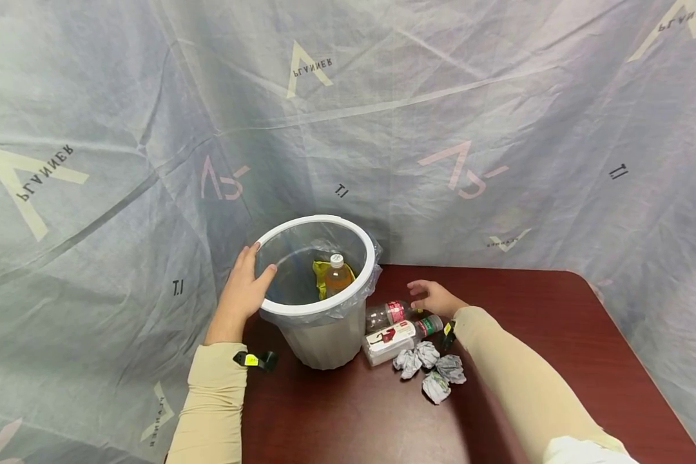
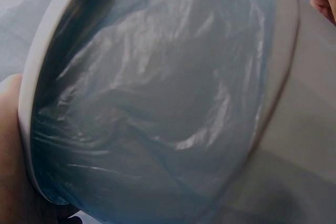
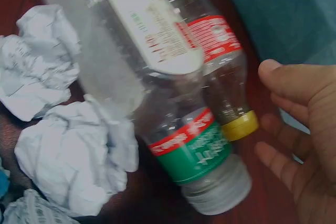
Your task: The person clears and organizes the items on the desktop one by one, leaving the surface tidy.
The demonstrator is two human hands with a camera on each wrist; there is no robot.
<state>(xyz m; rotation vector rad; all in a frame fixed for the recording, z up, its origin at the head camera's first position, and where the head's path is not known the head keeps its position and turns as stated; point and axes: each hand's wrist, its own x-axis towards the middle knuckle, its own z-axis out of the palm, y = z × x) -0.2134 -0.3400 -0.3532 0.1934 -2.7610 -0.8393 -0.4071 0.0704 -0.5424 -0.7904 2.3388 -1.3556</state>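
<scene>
A light grey trash bin [image 1: 325, 338] with a white rim stands on the table, lined with a clear plastic bag [image 2: 157, 87]. My left hand [image 1: 245, 287] holds the bin's left rim, thumb over the edge. Inside the bin are a white-capped bottle [image 1: 338, 274] and a yellow wrapper [image 1: 321, 270]. My right hand [image 3: 315, 114] is beside a clear bottle with a red label and yellow cap [image 3: 240, 125], fingers spread, nothing in its grasp. Next to that lies a larger bottle with a white cap and green-red neck band [image 3: 191, 148].
Several crumpled paper balls [image 1: 436, 386] lie in front of the bottles. The dark red wooden table [image 1: 533, 322] runs right to a rounded corner. Grey printed cloth [image 1: 394, 129] hangs behind and to the left, close to the bin.
</scene>
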